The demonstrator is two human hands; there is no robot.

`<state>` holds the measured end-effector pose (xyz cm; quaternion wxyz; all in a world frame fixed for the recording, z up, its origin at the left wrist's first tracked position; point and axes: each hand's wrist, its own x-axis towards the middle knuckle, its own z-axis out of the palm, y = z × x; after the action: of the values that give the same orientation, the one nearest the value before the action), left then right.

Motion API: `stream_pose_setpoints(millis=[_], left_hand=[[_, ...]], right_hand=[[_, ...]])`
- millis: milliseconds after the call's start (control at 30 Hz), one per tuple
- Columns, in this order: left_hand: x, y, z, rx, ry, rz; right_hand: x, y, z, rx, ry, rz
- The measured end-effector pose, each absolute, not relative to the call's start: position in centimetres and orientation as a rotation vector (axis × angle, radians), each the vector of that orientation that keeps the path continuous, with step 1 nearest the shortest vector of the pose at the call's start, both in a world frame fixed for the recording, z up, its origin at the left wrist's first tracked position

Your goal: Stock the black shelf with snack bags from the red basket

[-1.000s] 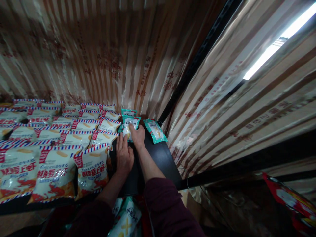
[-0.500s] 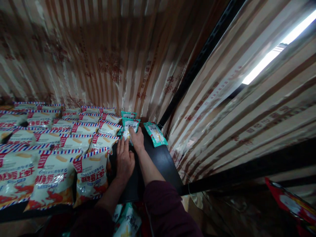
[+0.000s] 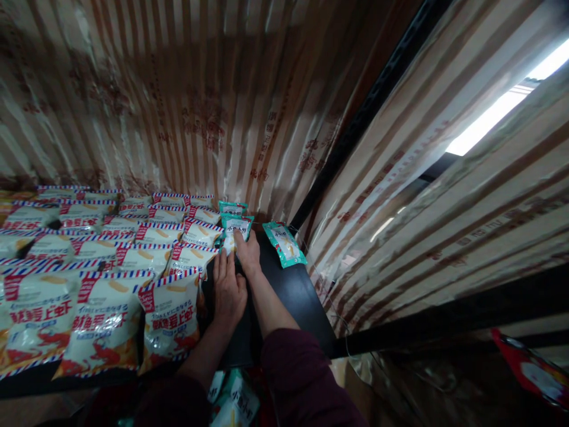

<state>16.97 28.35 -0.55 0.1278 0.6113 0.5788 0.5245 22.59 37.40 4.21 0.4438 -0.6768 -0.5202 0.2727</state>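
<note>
A green-and-white snack bag [image 3: 236, 227] stands on the black shelf, with another green snack bag [image 3: 232, 207] right behind it. My right hand [image 3: 249, 252] grips its right side, the thumb pressed on its front. Just left of that, my left hand [image 3: 229, 292] lies with its fingers stretched forward, their tips at the bag's lower front. To the right, a third green snack bag [image 3: 284, 243] leans back by itself. Left of my hands, white snack bags [image 3: 172, 314] with red-and-blue striped edges stand in rows. Fingers of my right hand are partly hidden behind the bag.
The black shelf [image 3: 297, 296] ends at a dark metal post [image 3: 355, 130] on the right. Brown-striped plastic sheeting [image 3: 231, 89] hangs behind and beside it. More green bags [image 3: 237, 397] lie below the front edge. A red package [image 3: 533, 367] is at the lower right.
The whole view has shifted slightly, so everything sits a little further right. Both hands stay at the same green snack bag, with almost no movement.
</note>
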Motion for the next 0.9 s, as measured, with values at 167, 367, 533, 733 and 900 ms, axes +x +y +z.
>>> stream_pose_setpoints(millis=[167, 367, 533, 733, 900], left_hand=[[16.9, 28.3, -0.4, 1.774, 1.704, 1.516], [17.0, 28.3, -0.3, 1.749, 1.709, 1.517], [17.1, 28.2, 0.0, 1.732, 1.714, 1.568], [17.1, 28.3, -0.5, 1.784, 1.717, 1.566], [17.1, 28.3, -0.7, 1.803, 1.729, 1.577]], right_hand=[[22.2, 37.2, 4.4, -1.719, -1.279, 0.686], [22.4, 36.8, 4.5, -1.703, -1.309, 0.667], [22.4, 36.4, 4.6, -1.735, -1.323, 0.659], [22.8, 36.4, 4.6, -1.717, -1.392, 0.662], [23.2, 36.2, 4.6, -1.66, -1.391, 0.721]])
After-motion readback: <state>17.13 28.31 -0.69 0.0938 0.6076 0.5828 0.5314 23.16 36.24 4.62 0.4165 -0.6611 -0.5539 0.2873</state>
